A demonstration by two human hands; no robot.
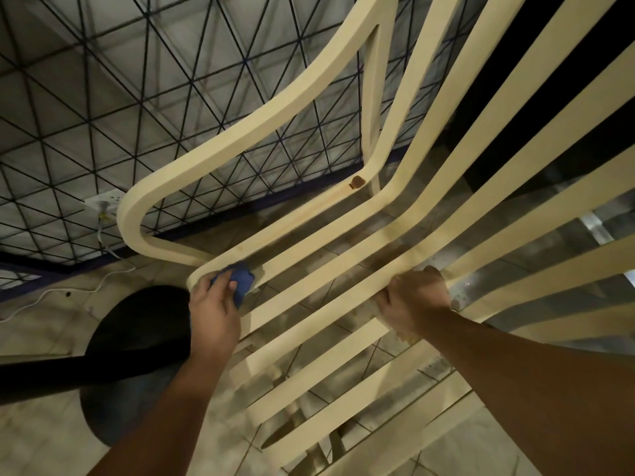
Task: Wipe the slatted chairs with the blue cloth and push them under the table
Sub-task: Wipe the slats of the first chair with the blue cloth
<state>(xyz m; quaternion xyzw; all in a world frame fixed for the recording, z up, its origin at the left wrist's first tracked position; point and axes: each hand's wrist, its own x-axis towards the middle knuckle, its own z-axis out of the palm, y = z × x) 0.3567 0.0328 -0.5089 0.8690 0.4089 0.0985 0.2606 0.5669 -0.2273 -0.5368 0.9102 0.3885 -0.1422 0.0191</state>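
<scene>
Head view: left hand pinches blue cloth on near-left corner of slatted chair, slats' long axis running up-right from it; right hand curled round 1 slat, steadying.

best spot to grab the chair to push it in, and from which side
Probably the curved armrest of the chair, from above: it is a thick open loop with clear space under it, so fingers can wrap round. The flat slats the right hand grips now give a thinner hold.
</scene>
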